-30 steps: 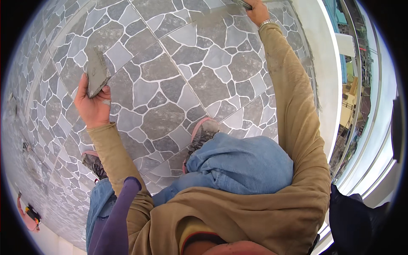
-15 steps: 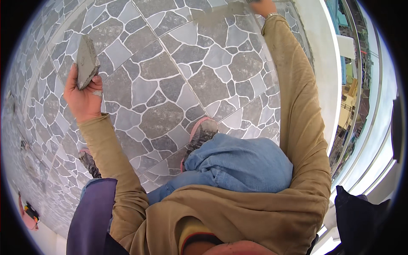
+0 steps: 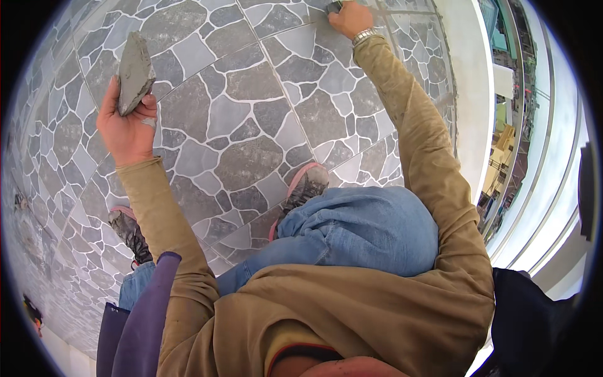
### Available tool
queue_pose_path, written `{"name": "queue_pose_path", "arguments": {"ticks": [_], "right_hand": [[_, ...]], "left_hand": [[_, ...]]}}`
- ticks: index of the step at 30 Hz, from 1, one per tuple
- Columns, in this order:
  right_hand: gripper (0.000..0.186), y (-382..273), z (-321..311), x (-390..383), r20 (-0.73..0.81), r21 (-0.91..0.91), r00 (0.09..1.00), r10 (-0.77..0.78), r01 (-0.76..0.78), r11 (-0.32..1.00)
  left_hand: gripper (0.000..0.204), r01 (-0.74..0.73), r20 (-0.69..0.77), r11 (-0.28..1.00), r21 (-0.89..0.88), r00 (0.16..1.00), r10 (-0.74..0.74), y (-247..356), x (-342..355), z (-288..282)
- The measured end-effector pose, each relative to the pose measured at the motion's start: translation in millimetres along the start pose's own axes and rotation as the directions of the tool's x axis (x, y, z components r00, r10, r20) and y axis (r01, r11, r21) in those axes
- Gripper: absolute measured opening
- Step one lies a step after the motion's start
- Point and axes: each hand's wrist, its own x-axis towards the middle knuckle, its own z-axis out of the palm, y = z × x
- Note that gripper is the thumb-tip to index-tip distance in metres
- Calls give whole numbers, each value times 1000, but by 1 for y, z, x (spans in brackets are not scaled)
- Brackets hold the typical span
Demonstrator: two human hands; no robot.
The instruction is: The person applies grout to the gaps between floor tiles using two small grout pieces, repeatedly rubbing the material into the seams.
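Compared with half a second ago, the bare right hand [image 3: 352, 20] has come leftward along the top of the head view, and its fingers are bent together around a small dark tool [image 3: 334, 7]; I see only one end, so its kind I cannot tell. For the work this means, I judge, that the right side is the busy one, above the grey stone-patterned floor [image 3: 245, 164] with white lines, although contact is hidden from me. The bare left hand [image 3: 129, 137] has stayed almost at the same place, its thumb and fingers clamped on the lower end of a flat, rough-edged slab of dull grey [image 3: 136, 72], which points away from the body. Concerning edges, the smooth cream-coloured kerb [image 3: 468, 94] runs along the right, beside the brown sleeve [image 3: 418, 113] of the right arm. Between both hands the floor extends widely, so I have sideways room; nearer the body, a dark-grey shoe with pink edge [image 3: 309, 182] and the knee in light-blue denim [image 3: 377, 232] are my limits.
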Motion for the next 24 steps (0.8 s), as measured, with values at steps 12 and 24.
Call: {"name": "queue_pose_path", "arguments": {"ticks": [12, 24], "right_hand": [[40, -22, -62, -41, 30, 472, 936, -352, 297, 830], [59, 24, -29, -98, 69, 152, 845, -530, 516, 843]], "left_hand": [[30, -82, 9, 987, 135, 997, 81, 20, -10, 20], [31, -13, 53, 1000, 12, 999, 12, 4, -4, 24]]}}
